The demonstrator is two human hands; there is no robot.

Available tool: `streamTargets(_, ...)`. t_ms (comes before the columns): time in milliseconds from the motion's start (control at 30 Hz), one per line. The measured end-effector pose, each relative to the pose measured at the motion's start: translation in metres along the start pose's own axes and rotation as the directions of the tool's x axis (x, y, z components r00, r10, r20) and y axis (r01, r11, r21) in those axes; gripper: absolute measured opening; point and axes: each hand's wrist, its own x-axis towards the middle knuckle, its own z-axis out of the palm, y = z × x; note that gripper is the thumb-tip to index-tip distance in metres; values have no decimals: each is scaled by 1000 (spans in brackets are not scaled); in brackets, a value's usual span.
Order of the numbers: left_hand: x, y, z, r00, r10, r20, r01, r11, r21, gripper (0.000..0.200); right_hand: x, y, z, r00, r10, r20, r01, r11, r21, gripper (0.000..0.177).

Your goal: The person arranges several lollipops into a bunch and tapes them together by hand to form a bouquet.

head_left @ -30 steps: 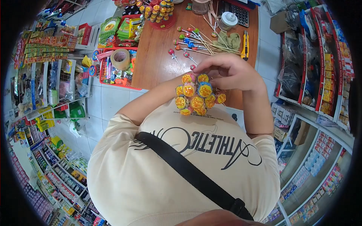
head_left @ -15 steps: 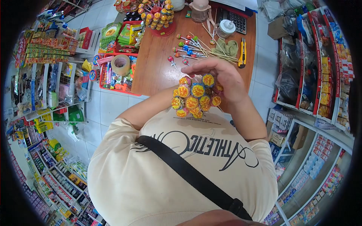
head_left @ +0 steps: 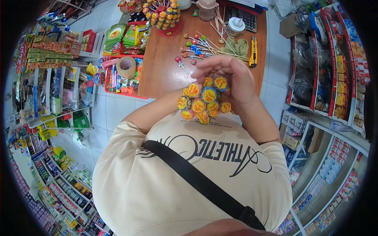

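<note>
A bunch of lollipops (head_left: 204, 100) in yellow, blue and pink wrappers is held up before my chest. My right hand (head_left: 232, 74) curves around its far right side, fingers bent over the top and pointing left, the palm close to the nearest lollipops. From the left, my left forearm (head_left: 155, 105) reaches in behind the bunch, and the lollipops hide my left hand. Loose lollipops (head_left: 197, 49) on sticks lie on the table just beyond my fingers, among thin wooden skewers (head_left: 212, 48).
On the wooden table (head_left: 161, 70) are a yellow cutter knife (head_left: 253, 52), a green cloth (head_left: 237, 47), a lidded cup (head_left: 236, 26), a calculator (head_left: 249, 20) and a lollipop stand (head_left: 170, 32). A red basket with a tape roll (head_left: 126, 67) sits left. Stocked shelves (head_left: 334, 78) flank both sides.
The lollipop heads have shifted and spread slightly, with some at the top right tilting outward. My right hand has risen a little, its fingers curling more over the bunch.
</note>
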Motion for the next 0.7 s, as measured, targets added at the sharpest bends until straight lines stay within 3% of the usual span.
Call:
streamTargets(133, 2, 3, -7, 999, 22, -31, -22, 1000, 5, 24, 1, -1, -1, 994, -109, -16, 109, 993, -46, 60)
streamTargets(333, -2, 4, -12, 995, 56, -78, -54, 998, 28, 26, 8, 2, -38, 983, 60, 176, -38, 991, -126, 42)
streamTargets(433, 1, 4, -8, 992, 77, -101, -72, 996, 55, 27, 17, -5, -41, 931, 159, 328, -73, 963, -259, 36)
streamTargets(533, 5, 3, -6, 985, 109, -130, -98, 991, 89, 28, 19, -11, -42, 856, 227, 464, -103, 955, -277, 35)
streamTargets(700, 5, 3, -8, 970, 166, -180, -145, 981, 126, 30, 19, -10, -39, 914, 174, 367, -159, 985, -72, 36)
